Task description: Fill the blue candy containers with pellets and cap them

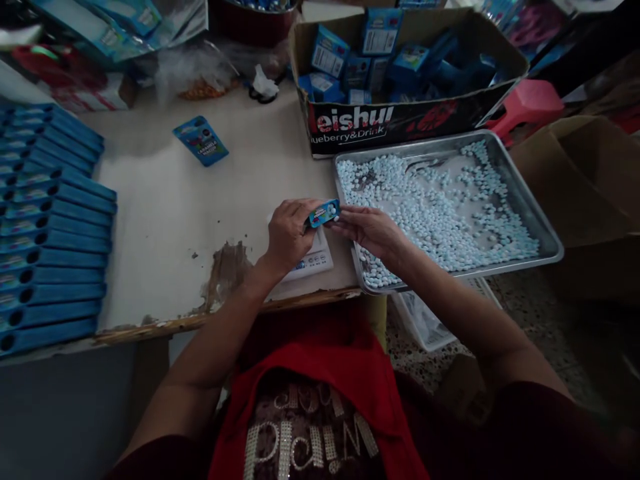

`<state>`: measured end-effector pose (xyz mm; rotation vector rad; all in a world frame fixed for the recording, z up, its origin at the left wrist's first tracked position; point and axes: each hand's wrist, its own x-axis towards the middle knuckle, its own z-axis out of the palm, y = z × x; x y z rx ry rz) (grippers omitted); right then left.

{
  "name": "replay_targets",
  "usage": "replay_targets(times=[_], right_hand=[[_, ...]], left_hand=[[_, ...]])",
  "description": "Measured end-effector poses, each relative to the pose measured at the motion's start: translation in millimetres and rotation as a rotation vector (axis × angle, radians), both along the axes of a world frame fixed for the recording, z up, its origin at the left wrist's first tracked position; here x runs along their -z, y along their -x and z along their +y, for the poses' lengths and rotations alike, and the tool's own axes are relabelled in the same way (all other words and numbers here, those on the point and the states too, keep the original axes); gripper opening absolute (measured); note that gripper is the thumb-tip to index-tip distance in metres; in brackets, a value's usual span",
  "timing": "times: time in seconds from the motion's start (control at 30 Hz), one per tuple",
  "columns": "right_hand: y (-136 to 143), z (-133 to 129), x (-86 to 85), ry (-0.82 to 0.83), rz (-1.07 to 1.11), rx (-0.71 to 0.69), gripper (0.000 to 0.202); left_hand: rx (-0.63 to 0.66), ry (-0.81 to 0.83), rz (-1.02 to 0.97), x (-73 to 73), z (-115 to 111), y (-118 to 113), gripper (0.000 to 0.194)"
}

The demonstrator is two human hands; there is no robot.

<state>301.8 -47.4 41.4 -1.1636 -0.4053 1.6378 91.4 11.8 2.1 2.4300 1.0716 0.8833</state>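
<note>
My left hand (291,231) is closed around a small blue printed box (323,213), holding it tilted with one end facing right. Pale candies (332,211) show at that open end. Against the same end are the bent fingertips of my right hand (367,229), pressed together with a whitish candy between them. Below my hands is a white scale (315,259) with a button panel, partly covered by the left hand. Just right of it, a metal tray (554,245) holds a spread of small white and light-blue candies (430,220).
Rows of blue boxes (55,243) fill the table's left side. A flat blue packet (201,141) lies behind my hands. At the back, a black carton (415,120) holds several blue boxes. A brown carton (580,180) stands right of the tray, and a white basket (440,327) below it.
</note>
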Motion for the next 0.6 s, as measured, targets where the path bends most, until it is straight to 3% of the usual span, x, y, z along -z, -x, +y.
replay_targets(times=[0.13,0.23,0.33,0.4,0.47,0.53,0.6], right_hand=[[5,17,0.1,-0.032,-0.076,0.024,0.013],[4,22,-12.5,-0.09,-0.194,-0.034,0.021],[-28,15,-19.2,-0.166,-0.595,-0.047,0.034],[-64,14,-8.8,-0.236,-1.095,-0.041,0.032],[-97,19,10.1,-0.359,-1.563,-0.062,0.032],[-111,27,26.2,-0.472,-1.696,-0.063,0.042],[-97,35,30.4,-0.492,-1.574,-0.126,0.037]], left_hand=[[-0.05,0.057,-0.087,-1.7,5,-2,0.038],[-0.092,0.159,-0.244,-1.0,14,0,0.04],[-0.15,0.391,-0.505,3.6,35,19,0.053],[-0.193,0.517,-0.658,3.7,59,48,0.06],[-0.223,0.55,-0.732,-4.9,88,92,0.063],[-0.24,0.509,-0.696,-24.5,118,144,0.068],[-0.274,0.432,-0.556,-51.5,151,200,0.072]])
